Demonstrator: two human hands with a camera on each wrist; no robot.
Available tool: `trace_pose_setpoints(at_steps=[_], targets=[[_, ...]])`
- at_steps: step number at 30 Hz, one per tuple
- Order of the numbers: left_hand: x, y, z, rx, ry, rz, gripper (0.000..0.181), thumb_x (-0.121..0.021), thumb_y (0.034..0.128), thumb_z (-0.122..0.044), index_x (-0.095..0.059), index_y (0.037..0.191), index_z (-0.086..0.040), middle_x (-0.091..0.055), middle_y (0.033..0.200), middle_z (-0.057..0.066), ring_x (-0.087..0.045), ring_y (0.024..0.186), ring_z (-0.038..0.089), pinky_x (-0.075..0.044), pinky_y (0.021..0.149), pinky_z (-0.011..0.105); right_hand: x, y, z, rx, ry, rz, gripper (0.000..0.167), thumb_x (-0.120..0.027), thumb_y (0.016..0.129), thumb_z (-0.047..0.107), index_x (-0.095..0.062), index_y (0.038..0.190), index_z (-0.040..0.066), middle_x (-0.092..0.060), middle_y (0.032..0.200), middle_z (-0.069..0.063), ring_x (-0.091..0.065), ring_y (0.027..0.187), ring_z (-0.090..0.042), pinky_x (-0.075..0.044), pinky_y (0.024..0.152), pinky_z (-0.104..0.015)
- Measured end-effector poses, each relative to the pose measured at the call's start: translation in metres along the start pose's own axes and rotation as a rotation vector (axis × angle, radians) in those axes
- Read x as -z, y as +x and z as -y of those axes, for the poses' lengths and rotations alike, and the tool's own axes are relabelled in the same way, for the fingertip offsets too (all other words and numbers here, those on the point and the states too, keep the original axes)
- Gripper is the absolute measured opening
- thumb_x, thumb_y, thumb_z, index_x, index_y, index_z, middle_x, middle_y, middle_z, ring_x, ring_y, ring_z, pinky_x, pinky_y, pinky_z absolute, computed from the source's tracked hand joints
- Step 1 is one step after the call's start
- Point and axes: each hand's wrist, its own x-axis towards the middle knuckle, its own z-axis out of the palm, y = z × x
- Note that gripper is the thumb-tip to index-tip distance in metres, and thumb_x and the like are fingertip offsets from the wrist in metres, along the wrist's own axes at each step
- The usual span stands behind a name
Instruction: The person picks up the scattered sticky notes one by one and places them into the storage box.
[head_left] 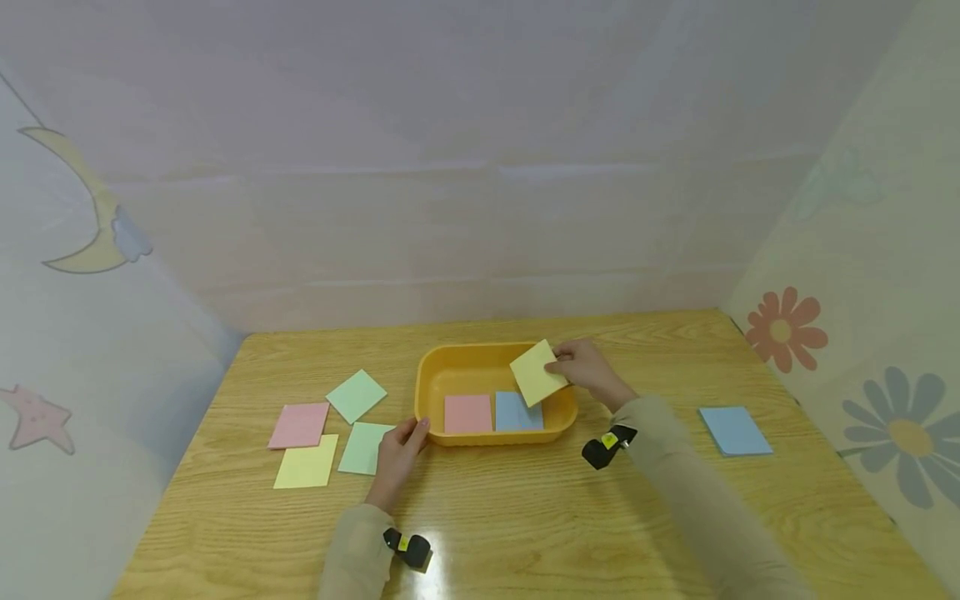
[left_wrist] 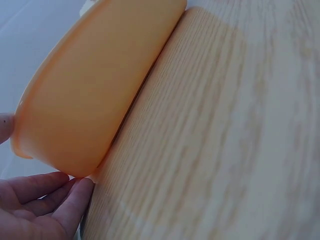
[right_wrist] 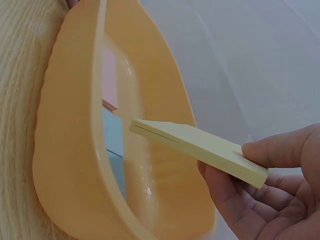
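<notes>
An orange plastic basket (head_left: pixel 487 438) stands on the table, with a pink sticky note pad (head_left: pixel 468 413) and a blue sticky note pad (head_left: pixel 517 412) lying inside. Over its right end, my right hand (head_left: pixel 588 367) pinches a yellow sticky note pad (head_left: pixel 536 372) by one edge, thumb on top and fingers beneath. In the right wrist view this yellow pad (right_wrist: pixel 195 145) is tilted and thick, apart from the basket floor. My left hand (head_left: pixel 399 458) holds the basket's front left corner, thumb at the rim and fingertips (left_wrist: pixel 60 177) low against the wall.
Left of the basket lie a pink pad (head_left: pixel 299 426), a yellow pad (head_left: pixel 307 462) and two green pads, one farther back (head_left: pixel 357 396) and one beside my left hand (head_left: pixel 362 447). Another blue pad (head_left: pixel 735 431) lies at the table's right. Fabric walls (head_left: pixel 480 250) border the table.
</notes>
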Motion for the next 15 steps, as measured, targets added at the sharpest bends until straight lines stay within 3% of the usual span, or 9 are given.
trace_pose_setpoints(at_steps=[3, 5, 9, 12, 15], targets=[[0.001, 0.0, -0.001, -0.017, -0.008, 0.004, 0.052, -0.051, 0.0942, -0.029, -0.048, 0.123, 0.014, -0.053, 0.119, 0.027, -0.053, 0.11, 0.032, -0.048, 0.086, 0.032, -0.006, 0.002, 0.002, -0.001, 0.01, 0.007, 0.027, -0.059, 0.084, 0.004, -0.058, 0.106, -0.013, -0.064, 0.089, -0.018, -0.058, 0.068, -0.014, -0.05, 0.058, -0.025], [0.001, -0.005, -0.01, -0.028, -0.01, 0.012, 0.051, -0.05, 0.0948, -0.026, -0.047, 0.122, 0.016, -0.052, 0.119, 0.029, -0.053, 0.11, 0.034, -0.047, 0.087, 0.034, -0.012, 0.004, 0.004, -0.009, -0.002, 0.008, 0.027, -0.059, 0.084, 0.004, -0.059, 0.106, -0.012, -0.065, 0.088, -0.017, -0.058, 0.066, -0.014, -0.051, 0.057, -0.027], [0.002, -0.005, -0.01, -0.031, -0.017, 0.015, 0.05, -0.05, 0.0947, -0.026, -0.047, 0.122, 0.016, -0.052, 0.119, 0.028, -0.052, 0.11, 0.034, -0.047, 0.087, 0.034, -0.021, 0.006, 0.007, -0.023, -0.008, 0.035, 0.028, -0.057, 0.085, 0.005, -0.059, 0.109, -0.011, -0.065, 0.086, -0.015, -0.056, 0.062, -0.013, -0.051, 0.058, -0.03], [0.001, -0.001, -0.001, -0.031, -0.021, 0.012, 0.052, -0.051, 0.0942, -0.029, -0.047, 0.123, 0.015, -0.052, 0.12, 0.027, -0.052, 0.111, 0.033, -0.047, 0.087, 0.033, -0.027, 0.008, 0.009, -0.017, 0.0, 0.042, 0.022, -0.057, 0.085, 0.004, -0.062, 0.102, -0.009, -0.062, 0.073, -0.007, -0.048, 0.055, -0.011, -0.047, 0.054, -0.027], [0.001, -0.001, -0.002, -0.033, -0.03, 0.017, 0.053, -0.051, 0.0941, -0.029, -0.047, 0.123, 0.015, -0.052, 0.121, 0.028, -0.052, 0.112, 0.033, -0.047, 0.087, 0.034, -0.032, 0.008, 0.01, -0.01, 0.008, 0.042, 0.012, -0.057, 0.083, 0.003, -0.061, 0.089, -0.007, -0.049, 0.059, 0.0, -0.038, 0.049, -0.01, -0.041, 0.05, -0.025]])
